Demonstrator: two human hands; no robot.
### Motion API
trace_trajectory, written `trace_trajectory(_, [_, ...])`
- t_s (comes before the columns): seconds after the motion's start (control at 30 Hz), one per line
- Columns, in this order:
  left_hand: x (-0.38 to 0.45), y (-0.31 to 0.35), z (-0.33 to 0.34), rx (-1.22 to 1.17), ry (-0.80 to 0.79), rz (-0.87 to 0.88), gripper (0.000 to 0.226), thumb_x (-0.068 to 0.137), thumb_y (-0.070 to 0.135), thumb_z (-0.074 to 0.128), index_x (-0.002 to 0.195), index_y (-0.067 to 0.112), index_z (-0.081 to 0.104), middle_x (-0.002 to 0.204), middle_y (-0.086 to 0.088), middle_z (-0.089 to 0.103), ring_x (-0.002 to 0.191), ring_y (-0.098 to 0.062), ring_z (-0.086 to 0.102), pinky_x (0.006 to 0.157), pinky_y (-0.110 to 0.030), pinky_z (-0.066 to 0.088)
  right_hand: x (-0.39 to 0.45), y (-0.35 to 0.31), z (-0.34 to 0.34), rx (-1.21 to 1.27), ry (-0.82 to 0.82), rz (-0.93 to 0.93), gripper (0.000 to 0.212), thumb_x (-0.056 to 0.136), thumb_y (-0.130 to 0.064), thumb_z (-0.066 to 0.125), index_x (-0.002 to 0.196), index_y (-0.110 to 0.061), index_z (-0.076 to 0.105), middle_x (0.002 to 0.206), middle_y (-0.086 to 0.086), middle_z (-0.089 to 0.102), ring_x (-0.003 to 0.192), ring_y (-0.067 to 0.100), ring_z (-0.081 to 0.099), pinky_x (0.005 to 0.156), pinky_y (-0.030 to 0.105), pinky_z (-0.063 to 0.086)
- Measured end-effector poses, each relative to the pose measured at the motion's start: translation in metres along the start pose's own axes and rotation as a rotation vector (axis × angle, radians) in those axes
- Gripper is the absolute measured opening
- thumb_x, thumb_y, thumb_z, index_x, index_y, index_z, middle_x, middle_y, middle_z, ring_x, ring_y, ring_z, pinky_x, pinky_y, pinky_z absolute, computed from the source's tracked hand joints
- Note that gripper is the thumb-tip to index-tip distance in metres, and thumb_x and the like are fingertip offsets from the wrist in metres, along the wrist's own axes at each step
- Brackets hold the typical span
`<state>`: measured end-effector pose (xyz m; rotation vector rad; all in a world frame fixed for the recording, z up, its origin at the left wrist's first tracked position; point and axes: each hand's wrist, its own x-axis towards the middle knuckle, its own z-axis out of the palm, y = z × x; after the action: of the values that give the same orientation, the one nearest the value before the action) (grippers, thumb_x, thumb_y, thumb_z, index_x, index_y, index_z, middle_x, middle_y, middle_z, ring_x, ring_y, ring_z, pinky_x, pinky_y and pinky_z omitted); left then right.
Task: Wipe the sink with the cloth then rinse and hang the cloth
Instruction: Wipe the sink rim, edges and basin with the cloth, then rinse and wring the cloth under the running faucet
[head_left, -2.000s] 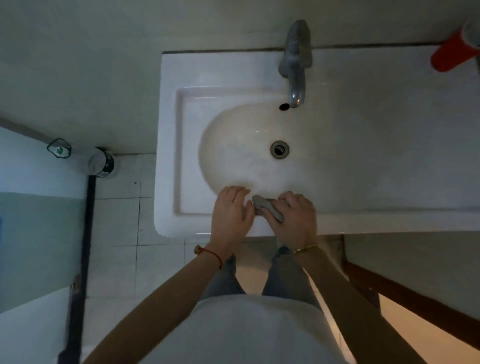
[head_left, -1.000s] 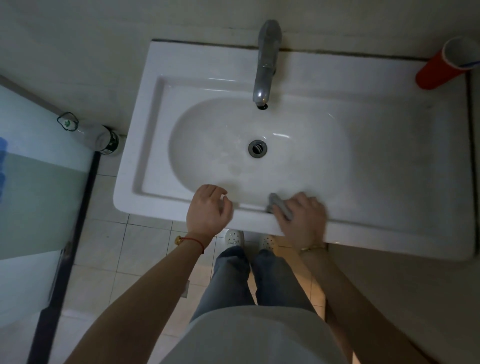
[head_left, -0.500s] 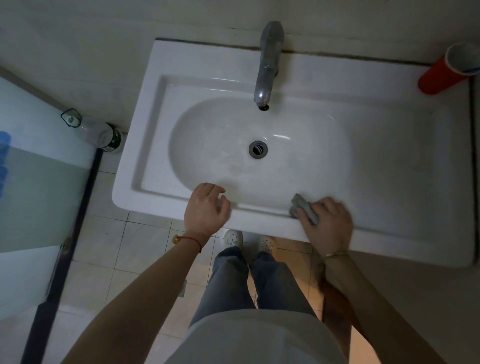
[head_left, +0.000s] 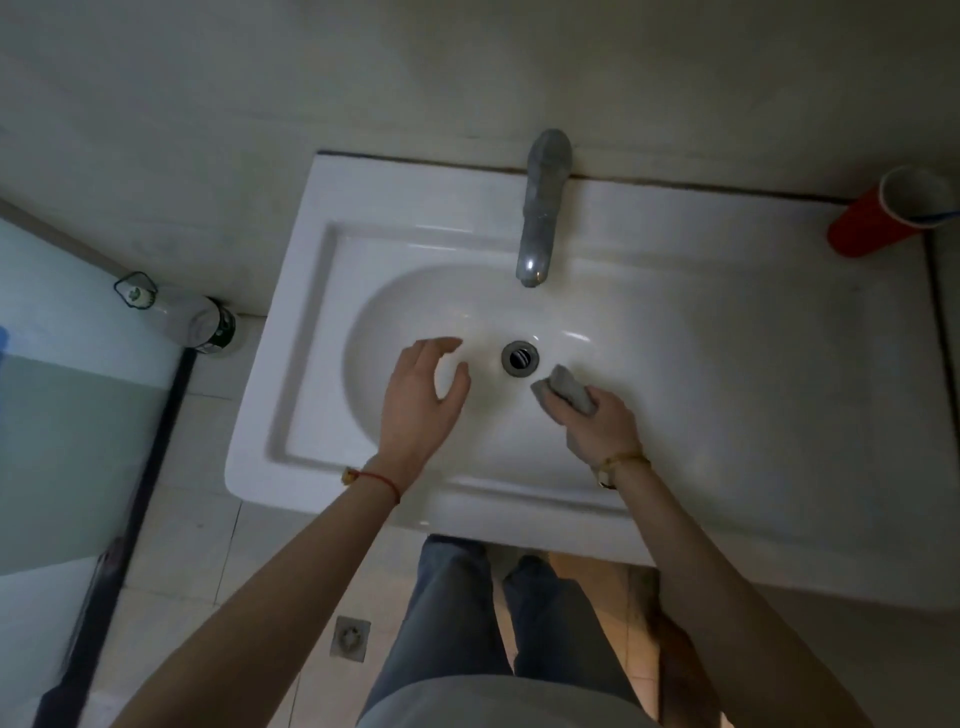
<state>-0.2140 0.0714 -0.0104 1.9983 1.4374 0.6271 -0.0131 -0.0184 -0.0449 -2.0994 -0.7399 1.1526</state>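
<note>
Your right hand (head_left: 597, 426) is closed around the cloth (head_left: 569, 395), fingers wrapped over it so that only its forward end shows. That end is a small, dull grey wad, folded or bunched into a compact, blocky lump with a blunt corner pointing toward the drain (head_left: 520, 356). It looks matte and fairly thick; whether it is wet you cannot tell in this dim light. The cloth sits inside the bowl of the sink (head_left: 322, 312), just to the right of the drain and slightly nearer to you, close to the white basin surface; whether it actually presses on the porcelain is unclear.

Your left hand (head_left: 423, 400) is on the other side of the drain, spread open with fingers apart and slightly curled, holding nothing. It hovers over the bowl's left half, somewhat blurred. A red string bracelet (head_left: 382, 480) circles that wrist, and a thin gold-coloured band (head_left: 621, 460) circles the right one.

Directly beyond the drain, the grey metal tap (head_left: 540, 218) rises from the back ledge and its spout hangs over the bowl; no water stream is visible. Far to the drain's right, at the back corner of the ledge, stands a red cup (head_left: 878, 223) with a white inside. Off to the drain's left, past the sink's edge, a pale bottle (head_left: 192, 319) with a green-marked cap stands on the tiled floor.
</note>
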Motion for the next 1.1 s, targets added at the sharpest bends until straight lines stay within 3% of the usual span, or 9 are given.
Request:
trace_trajectory(0.13, [0.076,0.031,-0.003,-0.143,-0.017,0.088,0.031,0.094,0.033,0.061,0.122,0.019,0.062,0.109,0.005,0.066,0.099,-0.010,0.059,0.088,-0.023,0.047,0.036,-0.026,0.008,0.199,-0.083,0.081,0.017,0.082,-0.035,0.071,0.088,-0.021,0.063,0.078,0.001,0.065,0.078,0.020,0.062,0.069,0.030,0.048])
trace_trajectory(0.27, [0.127,0.047,0.004,-0.162,-0.085,0.189,0.037,0.091,0.042,0.063,0.119,0.019,0.064,0.103,0.004,0.065,0.093,-0.010,0.058,0.081,-0.022,0.048,0.055,-0.053,0.023,0.070,0.025,0.041,0.021,0.085,-0.035,0.068,0.100,-0.022,0.061,0.089,0.001,0.066,0.080,0.017,0.063,0.058,0.028,0.051])
trace_trajectory(0.33, [0.142,0.048,0.009,-0.176,-0.116,0.245,0.031,0.091,0.037,0.065,0.115,0.017,0.067,0.098,0.002,0.065,0.089,-0.012,0.058,0.079,-0.027,0.050,0.064,-0.061,0.032,0.034,0.062,0.021,0.026,0.083,-0.037,0.069,0.101,-0.021,0.062,0.090,0.002,0.067,0.081,0.020,0.065,0.066,0.038,0.058])
trace_trajectory(0.4, [0.151,0.050,0.013,-0.206,-0.136,0.301,0.025,0.092,0.031,0.065,0.110,0.015,0.068,0.095,-0.002,0.067,0.087,-0.016,0.059,0.079,-0.032,0.051,0.072,-0.067,0.038,0.001,0.091,-0.018,0.026,0.082,-0.036,0.070,0.100,-0.019,0.063,0.090,0.003,0.067,0.083,0.022,0.065,0.073,0.041,0.058])
trace_trajectory(0.6, [0.164,0.059,0.020,-0.254,-0.121,0.377,0.018,0.094,0.021,0.060,0.095,0.005,0.068,0.089,-0.010,0.068,0.080,-0.023,0.061,0.074,-0.035,0.052,0.087,-0.075,0.042,-0.015,0.165,-0.109,0.027,0.082,-0.043,0.071,0.091,-0.019,0.065,0.084,0.000,0.068,0.076,0.013,0.064,0.068,0.032,0.056])
trace_trajectory(0.8, [0.167,0.062,0.023,-0.326,-0.124,0.336,0.015,0.092,0.016,0.060,0.088,0.003,0.066,0.082,-0.005,0.064,0.075,-0.013,0.055,0.070,-0.017,0.044,0.090,-0.076,0.040,0.035,0.179,-0.119,0.020,0.083,-0.038,0.072,0.082,-0.020,0.062,0.076,-0.002,0.066,0.069,0.006,0.061,0.059,0.022,0.052])
trace_trajectory(0.9, [0.168,0.066,0.023,-0.341,-0.118,0.324,0.015,0.094,0.014,0.059,0.088,0.002,0.066,0.081,-0.005,0.064,0.074,-0.011,0.054,0.069,-0.008,0.039,0.092,-0.075,0.040,0.058,0.190,-0.132,0.021,0.083,-0.036,0.072,0.081,-0.017,0.063,0.076,0.000,0.067,0.068,0.006,0.061,0.055,0.009,0.044])
trace_trajectory(1.1, [0.175,0.077,0.021,-0.395,-0.073,0.296,0.020,0.094,0.017,0.060,0.087,-0.001,0.067,0.081,-0.012,0.067,0.073,-0.013,0.058,0.066,-0.017,0.045,0.093,-0.076,0.041,0.063,0.184,-0.137,0.027,0.082,-0.040,0.072,0.075,-0.018,0.059,0.072,0.000,0.064,0.067,0.008,0.060,0.055,0.014,0.043])
